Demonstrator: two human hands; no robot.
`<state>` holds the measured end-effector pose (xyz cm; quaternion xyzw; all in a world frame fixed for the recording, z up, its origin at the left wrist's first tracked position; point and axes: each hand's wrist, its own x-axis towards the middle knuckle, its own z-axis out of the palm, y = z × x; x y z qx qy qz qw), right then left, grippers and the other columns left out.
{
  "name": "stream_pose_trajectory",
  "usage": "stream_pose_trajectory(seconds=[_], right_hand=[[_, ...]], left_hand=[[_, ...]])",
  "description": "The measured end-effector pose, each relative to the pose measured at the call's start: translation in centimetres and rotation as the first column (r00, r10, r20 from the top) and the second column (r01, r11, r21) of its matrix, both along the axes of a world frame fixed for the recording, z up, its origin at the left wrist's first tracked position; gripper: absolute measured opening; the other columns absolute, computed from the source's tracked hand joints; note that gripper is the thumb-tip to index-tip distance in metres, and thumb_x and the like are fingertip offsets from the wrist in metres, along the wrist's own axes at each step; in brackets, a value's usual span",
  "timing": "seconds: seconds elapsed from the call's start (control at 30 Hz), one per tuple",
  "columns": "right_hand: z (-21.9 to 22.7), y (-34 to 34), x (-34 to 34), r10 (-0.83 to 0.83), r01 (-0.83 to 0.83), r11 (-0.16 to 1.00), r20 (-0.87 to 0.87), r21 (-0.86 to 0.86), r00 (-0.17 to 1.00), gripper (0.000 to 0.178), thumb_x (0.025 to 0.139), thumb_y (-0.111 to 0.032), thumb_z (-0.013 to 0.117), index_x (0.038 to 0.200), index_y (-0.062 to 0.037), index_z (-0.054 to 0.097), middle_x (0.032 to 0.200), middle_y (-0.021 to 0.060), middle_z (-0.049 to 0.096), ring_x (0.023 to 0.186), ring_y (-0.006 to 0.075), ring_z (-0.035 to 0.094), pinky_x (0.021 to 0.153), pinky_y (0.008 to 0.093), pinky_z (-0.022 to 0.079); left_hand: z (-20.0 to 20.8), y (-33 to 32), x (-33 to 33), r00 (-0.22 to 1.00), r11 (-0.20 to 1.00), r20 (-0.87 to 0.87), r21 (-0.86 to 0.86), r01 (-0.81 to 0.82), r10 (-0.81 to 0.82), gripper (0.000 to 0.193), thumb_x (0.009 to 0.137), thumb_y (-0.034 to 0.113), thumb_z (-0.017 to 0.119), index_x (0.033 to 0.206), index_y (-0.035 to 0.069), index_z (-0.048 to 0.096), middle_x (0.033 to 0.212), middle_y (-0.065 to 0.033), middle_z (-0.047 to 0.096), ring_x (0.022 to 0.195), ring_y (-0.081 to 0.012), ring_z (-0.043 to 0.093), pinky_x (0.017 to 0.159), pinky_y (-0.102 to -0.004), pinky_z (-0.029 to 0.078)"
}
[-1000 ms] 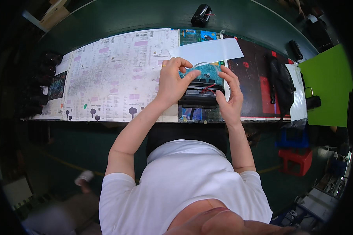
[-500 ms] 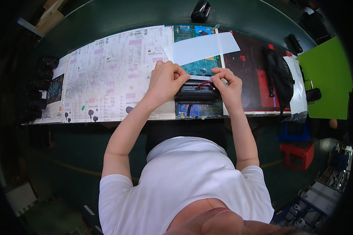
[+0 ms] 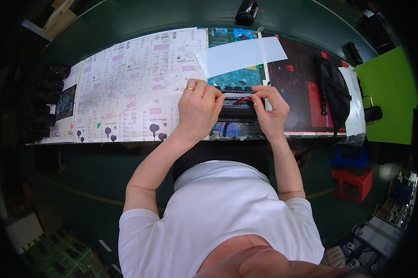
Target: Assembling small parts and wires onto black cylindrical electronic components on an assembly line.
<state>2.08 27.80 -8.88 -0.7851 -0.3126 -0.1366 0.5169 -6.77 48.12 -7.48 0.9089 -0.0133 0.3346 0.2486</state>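
A long black plastic housing (image 3: 239,114) lies near the front edge of the bench, with thin red and black wires (image 3: 244,99) curling inside its open top. Along its far side runs a narrow pale strip (image 3: 236,94). At the strip's left end, the thumb and fingers of my left hand (image 3: 198,109) are pinched together on it. My right hand (image 3: 271,111) pinches the other end, close beside the wires. My fingertips partly cover both ends of the housing. Just beyond lies a whitish sheet (image 3: 243,55), flat on the bench.
Printed cardboard (image 3: 130,88) covers the left of the bench. Black cylindrical parts (image 3: 42,104) line its left end. At right are a black bag (image 3: 333,95) and a green panel (image 3: 387,97). Another black cylinder (image 3: 247,12) stands at the back. A red stool (image 3: 353,183) is on the floor.
Both hands have come slightly nearer to me, bringing the pale strip down against the housing. The housing's far dark edge now shows beyond the strip.
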Motion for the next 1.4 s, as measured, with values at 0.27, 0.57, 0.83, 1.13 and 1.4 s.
stream_pose_trajectory(seconds=[0.27,0.57,0.83,1.13,1.4], right_hand=[[0.1,0.1,-0.3,-0.021,0.029,0.998,0.133,-0.056,0.991,0.009,0.088,0.005,0.076,0.093,0.0003,0.071,0.101,0.0135,0.077,0.091,0.0259,0.075,0.082,0.0338,0.058],[2.8,0.6,-1.4,-0.127,0.313,0.848,0.408,-0.428,0.904,0.018,0.086,-0.015,0.082,0.084,-0.0069,0.067,0.085,0.0084,0.070,0.079,0.0263,0.073,0.065,0.0374,0.057],[6.1,0.3,0.3,0.062,0.253,0.644,0.379,-0.722,0.923,0.025,0.084,-0.018,0.083,0.093,-0.0069,0.063,0.083,0.0077,0.067,0.075,0.0252,0.073,0.059,0.0364,0.055],[5.3,6.9,-0.1,0.483,-0.052,0.648,0.357,-0.760,0.800,0.048,0.072,-0.016,0.086,0.115,-0.0099,0.065,0.097,0.0053,0.070,0.087,0.0237,0.073,0.067,0.0389,0.054],[3.6,0.4,3.1,0.243,-0.278,0.892,-0.140,-0.357,0.960,0.040,0.085,-0.002,0.080,0.124,-0.0036,0.068,0.098,0.0080,0.073,0.091,0.0201,0.073,0.081,0.0336,0.059]], left_hand=[[-0.4,-0.6,-0.3,1.000,0.999,-0.022,0.029,-0.020,0.021,0.019,0.081,0.005,0.085,0.086,0.005,0.067,0.088,-0.0094,0.061,0.087,-0.0312,0.063,0.071,-0.0415,0.054],[1.5,-0.8,0.1,0.972,0.937,-0.231,0.347,0.043,0.041,0.022,0.079,-0.002,0.077,0.093,-0.003,0.060,0.092,-0.0185,0.061,0.096,-0.0347,0.067,0.078,-0.0382,0.061],[2.4,0.9,-0.3,0.899,1.000,-0.438,-0.014,0.014,-0.019,0.049,0.081,0.017,0.089,0.115,-0.005,0.061,0.113,-0.0197,0.061,0.105,-0.0375,0.067,0.090,-0.0443,0.059],[-1.4,2.1,-1.7,0.904,0.942,-0.347,-0.303,0.143,-0.249,0.073,0.078,0.025,0.094,0.135,-0.003,0.058,0.126,-0.0178,0.055,0.114,-0.0385,0.062,0.095,-0.0480,0.055],[-1.1,1.8,0.1,0.958,0.878,-0.182,-0.465,0.113,-0.220,0.028,0.091,0.011,0.080,0.110,-0.001,0.064,0.105,-0.0129,0.062,0.096,-0.0273,0.066,0.084,-0.0374,0.056]])
